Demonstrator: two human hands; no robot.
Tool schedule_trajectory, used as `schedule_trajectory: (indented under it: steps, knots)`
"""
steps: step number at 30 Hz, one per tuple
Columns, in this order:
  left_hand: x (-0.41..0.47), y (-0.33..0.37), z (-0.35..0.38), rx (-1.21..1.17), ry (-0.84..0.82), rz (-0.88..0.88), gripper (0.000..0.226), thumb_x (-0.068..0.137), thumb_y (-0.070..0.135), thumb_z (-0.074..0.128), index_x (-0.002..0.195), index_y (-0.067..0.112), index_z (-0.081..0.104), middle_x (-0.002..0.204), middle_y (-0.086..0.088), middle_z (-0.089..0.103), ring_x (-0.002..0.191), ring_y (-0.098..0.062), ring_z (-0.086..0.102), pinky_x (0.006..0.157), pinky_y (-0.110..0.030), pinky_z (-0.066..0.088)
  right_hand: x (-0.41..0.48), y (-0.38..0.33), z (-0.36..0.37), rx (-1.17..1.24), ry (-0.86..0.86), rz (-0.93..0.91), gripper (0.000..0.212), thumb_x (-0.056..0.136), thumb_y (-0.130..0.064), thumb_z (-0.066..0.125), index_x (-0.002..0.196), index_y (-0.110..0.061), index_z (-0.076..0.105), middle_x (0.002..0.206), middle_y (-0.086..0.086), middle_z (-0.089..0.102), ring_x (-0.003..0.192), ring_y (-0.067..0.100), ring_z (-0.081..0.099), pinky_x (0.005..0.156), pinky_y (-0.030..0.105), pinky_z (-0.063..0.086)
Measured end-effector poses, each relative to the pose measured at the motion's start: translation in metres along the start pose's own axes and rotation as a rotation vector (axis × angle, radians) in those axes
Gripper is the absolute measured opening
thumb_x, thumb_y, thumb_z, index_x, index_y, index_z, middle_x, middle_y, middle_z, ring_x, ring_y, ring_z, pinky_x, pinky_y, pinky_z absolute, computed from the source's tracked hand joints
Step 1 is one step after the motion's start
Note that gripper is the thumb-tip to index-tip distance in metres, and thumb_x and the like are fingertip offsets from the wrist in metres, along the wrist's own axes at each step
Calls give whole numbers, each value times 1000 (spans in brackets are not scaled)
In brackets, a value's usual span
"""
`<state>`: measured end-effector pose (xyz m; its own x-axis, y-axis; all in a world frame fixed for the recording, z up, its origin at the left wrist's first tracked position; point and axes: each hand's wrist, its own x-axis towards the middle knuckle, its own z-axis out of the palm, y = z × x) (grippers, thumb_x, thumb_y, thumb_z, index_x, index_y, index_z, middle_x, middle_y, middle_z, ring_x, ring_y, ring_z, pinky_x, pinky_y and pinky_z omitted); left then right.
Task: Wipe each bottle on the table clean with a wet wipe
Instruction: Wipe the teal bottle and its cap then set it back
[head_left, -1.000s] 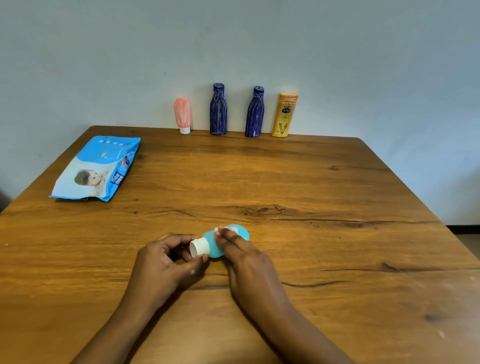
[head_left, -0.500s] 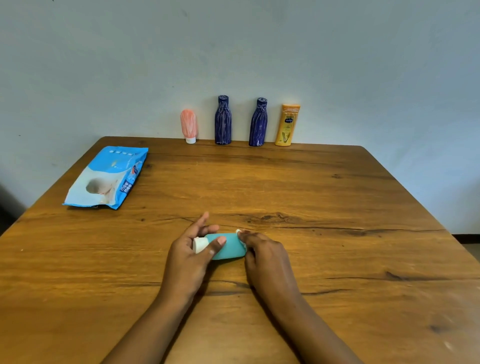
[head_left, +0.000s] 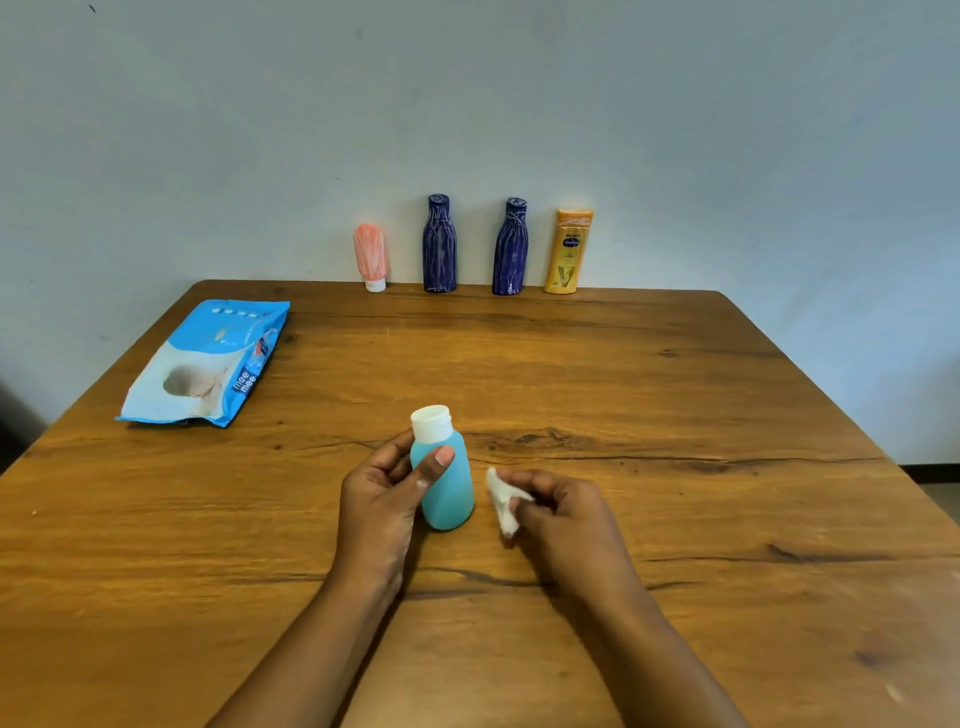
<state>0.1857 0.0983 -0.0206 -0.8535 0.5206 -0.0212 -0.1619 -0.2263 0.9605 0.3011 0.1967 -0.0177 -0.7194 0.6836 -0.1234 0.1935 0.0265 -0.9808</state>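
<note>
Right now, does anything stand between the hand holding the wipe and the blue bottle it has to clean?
Nothing visible does. The right hand pinches the wet wipe just right of the blue bottle, with only bare table showing between. The left hand grips the bottle from its other side.

The table (head_left: 649, 395) was wood, with strong grain, dark knots and long cracks, its top smooth with a low satin sheen. At the near middle, the turquoise bottle (head_left: 448, 491) looked like soft, matt, slightly translucent plastic, and its white cap (head_left: 430, 422) a harder, smooth plastic. Just right of it the wet wipe (head_left: 501, 500) was a crumpled white scrap, cloth-like and dull. The wipes pack (head_left: 208, 364) at the far left was glossy plastic film, creased. Along the far edge, the pink tube (head_left: 371, 254), the left dark blue bottle (head_left: 439, 244) and the right dark blue bottle (head_left: 510, 248) carried pale streaks over their surfaces, material unclear. The yellow lotion bottle (head_left: 567, 254) was smooth plastic with a slight shine. The wall (head_left: 467, 104) behind was matt.
</note>
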Motion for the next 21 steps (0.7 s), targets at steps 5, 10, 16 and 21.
schedule_trajectory:
  steps: [5,10,16,21]
  knots:
    - [-1,9,-3,117,-185,-34,22,86,12,58,106,19,65,79,14,73,68,3,65,54,-12,48,7,-36,-13,-382,140,-777,37,86,2,54,117,-16,63,118,-4,64,112,0,56,91,14,45]
    - [-2,9,-9,197,-268,-66,23,89,8,54,108,17,63,91,7,74,82,-4,68,65,-15,52,33,-23,8,-926,-115,-1072,35,89,-12,45,120,-4,60,126,12,59,120,24,53,91,37,51]
    - [2,5,-15,151,-229,-129,28,79,11,63,105,21,65,89,5,74,80,-8,68,61,-18,53,28,-5,-14,-967,-115,-1068,37,96,-20,40,125,-3,56,129,13,56,121,21,52,102,29,42]
    - [4,7,-15,26,-204,-189,34,74,11,67,107,16,61,82,1,75,72,-9,69,57,-19,54,34,-18,-2,-724,68,-1013,33,91,-13,45,118,-3,62,123,12,61,115,19,57,96,29,47]
